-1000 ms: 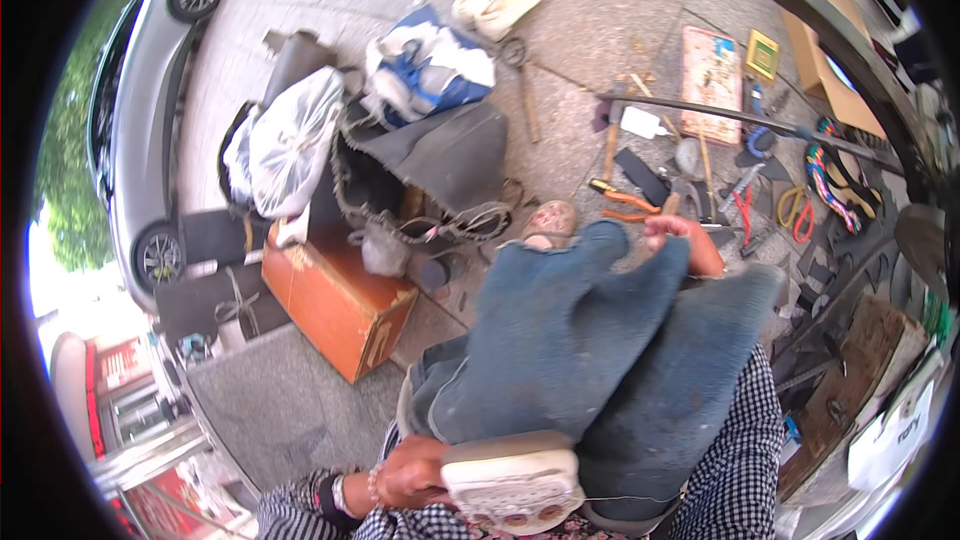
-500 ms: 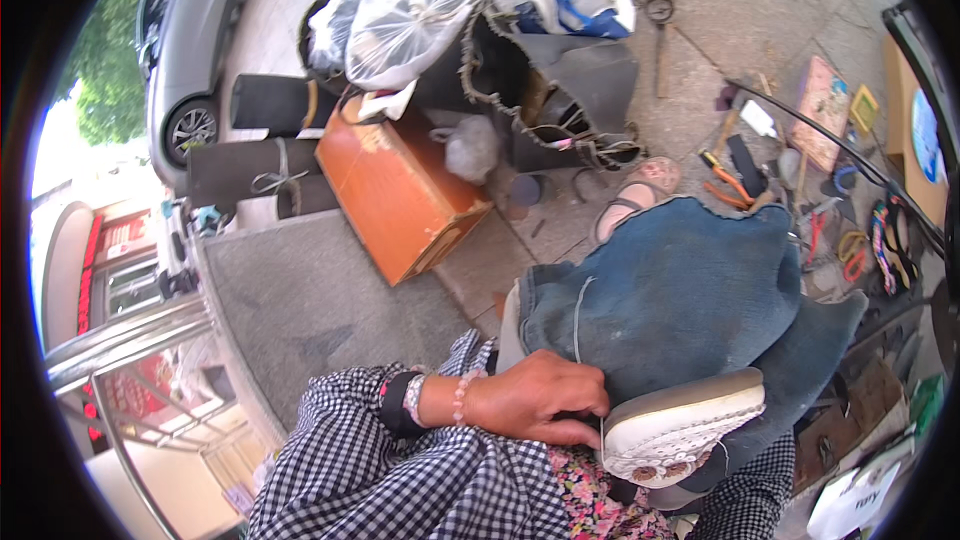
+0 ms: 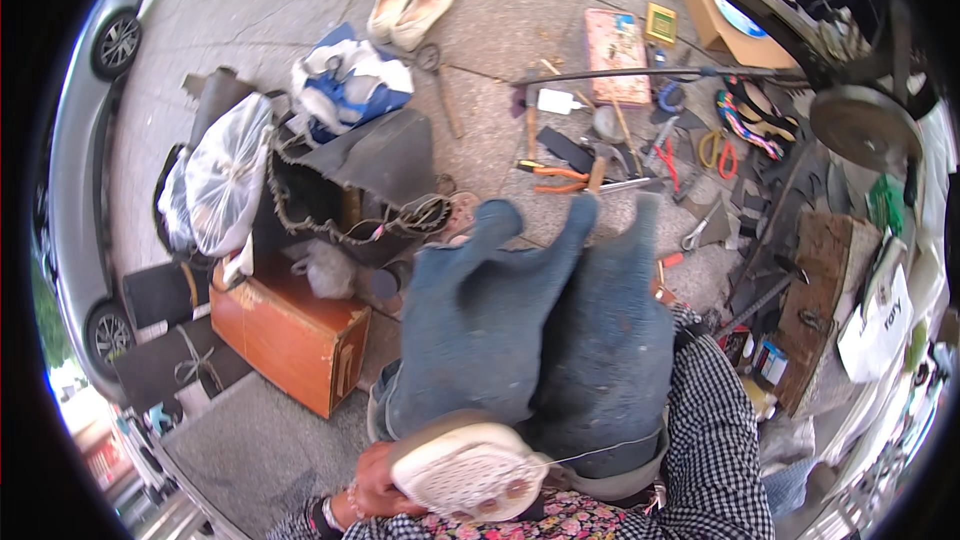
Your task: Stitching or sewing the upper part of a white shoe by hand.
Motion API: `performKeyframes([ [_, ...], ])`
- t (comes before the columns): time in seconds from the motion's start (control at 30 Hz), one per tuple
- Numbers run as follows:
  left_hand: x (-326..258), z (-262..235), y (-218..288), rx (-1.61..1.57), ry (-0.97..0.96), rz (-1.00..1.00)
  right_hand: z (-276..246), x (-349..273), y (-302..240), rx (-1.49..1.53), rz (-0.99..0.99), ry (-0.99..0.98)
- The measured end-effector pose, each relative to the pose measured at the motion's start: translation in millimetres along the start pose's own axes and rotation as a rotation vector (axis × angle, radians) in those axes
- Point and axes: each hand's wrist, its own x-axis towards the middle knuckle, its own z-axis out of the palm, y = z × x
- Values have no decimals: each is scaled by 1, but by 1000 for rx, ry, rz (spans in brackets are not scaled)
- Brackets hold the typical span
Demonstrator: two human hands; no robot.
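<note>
My left hand (image 3: 374, 483) is closed round the edge of a white shoe (image 3: 470, 472) with a perforated upper and brown round ornaments. The shoe lies tilted on my lap, against a worn blue denim apron (image 3: 470, 330) with a grey edge. A thin pale thread (image 3: 605, 448) runs from the shoe to the right across the cloth. My right arm, in a black-and-white checked sleeve (image 3: 715, 430), stretches forward along the apron's right side. Its hand is mostly hidden past the cuff, beside the denim, so its fingers cannot be made out.
An orange wooden box (image 3: 290, 340) stands at left beside a dark open bag (image 3: 340, 190). Pliers (image 3: 560, 177), scissors (image 3: 718, 152) and other tools lie ahead on the paving. White shoes (image 3: 410, 10) stand farther off. A metal machine wheel (image 3: 865, 130) juts in at right.
The view has swung to the right. My left hand has shifted from pinching near the shoe's end to gripping its edge. My right arm now reaches forward, and the thread is drawn out rightward.
</note>
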Motion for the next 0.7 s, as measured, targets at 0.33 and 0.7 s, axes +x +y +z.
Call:
performKeyframes([
  [0.33, 61, -55, -27, -94, -272, -189, -15, 52, -48, -866, -208, 431],
  [0.7, 175, -74, -13, -55, -439, -51, -9, 101, -42, -756, -74, 500],
])
